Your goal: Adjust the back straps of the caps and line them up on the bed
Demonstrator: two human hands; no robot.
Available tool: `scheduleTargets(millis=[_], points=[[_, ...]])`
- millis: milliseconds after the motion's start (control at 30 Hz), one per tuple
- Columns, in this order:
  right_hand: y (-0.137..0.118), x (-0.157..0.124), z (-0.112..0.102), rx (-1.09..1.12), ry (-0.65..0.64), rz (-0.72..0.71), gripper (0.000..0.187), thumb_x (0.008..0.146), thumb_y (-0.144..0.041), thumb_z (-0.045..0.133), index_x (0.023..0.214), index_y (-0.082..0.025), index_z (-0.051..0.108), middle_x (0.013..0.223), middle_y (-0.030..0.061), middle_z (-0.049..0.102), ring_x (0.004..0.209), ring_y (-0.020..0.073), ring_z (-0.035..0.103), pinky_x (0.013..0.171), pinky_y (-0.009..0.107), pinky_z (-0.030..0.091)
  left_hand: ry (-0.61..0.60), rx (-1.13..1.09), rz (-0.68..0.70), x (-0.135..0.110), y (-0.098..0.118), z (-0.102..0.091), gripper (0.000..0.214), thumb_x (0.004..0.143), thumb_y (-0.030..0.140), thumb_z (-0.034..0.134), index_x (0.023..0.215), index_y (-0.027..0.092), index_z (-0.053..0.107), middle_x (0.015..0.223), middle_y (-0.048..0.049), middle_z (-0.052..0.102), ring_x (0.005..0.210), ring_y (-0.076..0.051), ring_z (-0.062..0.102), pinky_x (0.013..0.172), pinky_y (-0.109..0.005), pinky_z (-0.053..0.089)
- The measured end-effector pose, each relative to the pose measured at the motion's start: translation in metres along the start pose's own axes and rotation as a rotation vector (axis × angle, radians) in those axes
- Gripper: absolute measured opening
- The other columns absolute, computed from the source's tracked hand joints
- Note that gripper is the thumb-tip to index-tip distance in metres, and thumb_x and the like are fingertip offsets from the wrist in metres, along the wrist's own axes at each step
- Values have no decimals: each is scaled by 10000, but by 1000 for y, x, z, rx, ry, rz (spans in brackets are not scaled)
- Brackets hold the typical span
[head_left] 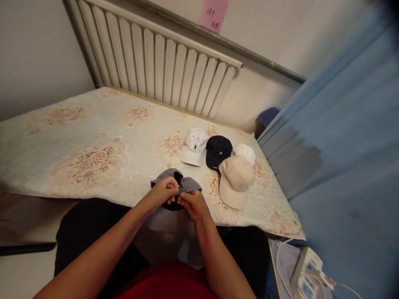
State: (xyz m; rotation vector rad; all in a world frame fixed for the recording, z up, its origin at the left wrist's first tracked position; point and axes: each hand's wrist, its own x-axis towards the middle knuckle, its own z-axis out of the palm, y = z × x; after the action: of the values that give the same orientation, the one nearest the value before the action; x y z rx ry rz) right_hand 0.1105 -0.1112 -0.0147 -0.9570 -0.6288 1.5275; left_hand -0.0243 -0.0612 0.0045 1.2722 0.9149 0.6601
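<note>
A grey baseball cap (190, 183) with a dark inside is held over the near edge of the bed, its back opening towards me. My left hand (165, 190) pinches the strap at the back of the cap from the left. From the right, my right hand (193, 202) pinches the same strap, fingertips almost meeting the left ones. The strap's fastening is mostly hidden by my fingers. Beyond the hands lie a white cap (195, 145), a black cap (218, 150) and a beige cap (237, 176), with another white cap (245, 153) partly behind the beige one.
A floral sheet (149, 141) covers the bed. A white radiator (162, 62) stands along the wall behind it, below a pink note (214, 15). On the right hangs a blue curtain (336, 158). A white power strip (307, 272) with cables sits at the lower right.
</note>
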Motion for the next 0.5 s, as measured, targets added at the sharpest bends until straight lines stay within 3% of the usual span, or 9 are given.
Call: scheduleTargets(millis=[133, 500], points=[[-1, -1, 0, 1, -5, 1, 186, 581, -161, 744, 742, -116, 661, 572, -5, 625, 484, 81, 543, 518, 200, 460, -50, 15, -20, 1, -1, -1, 187, 721, 282, 576, 871, 180, 530, 537, 75, 517, 435, -79, 489, 396, -179, 351], [0, -2, -3, -44, 10, 6, 149, 622, -243, 706, 683, -118, 653, 569, 18, 622, 506, 102, 554, 537, 232, 474, -156, 23, -14, 3, -4, -4, 160, 744, 302, 576, 840, 183, 530, 563, 49, 559, 466, -84, 512, 424, -181, 375]])
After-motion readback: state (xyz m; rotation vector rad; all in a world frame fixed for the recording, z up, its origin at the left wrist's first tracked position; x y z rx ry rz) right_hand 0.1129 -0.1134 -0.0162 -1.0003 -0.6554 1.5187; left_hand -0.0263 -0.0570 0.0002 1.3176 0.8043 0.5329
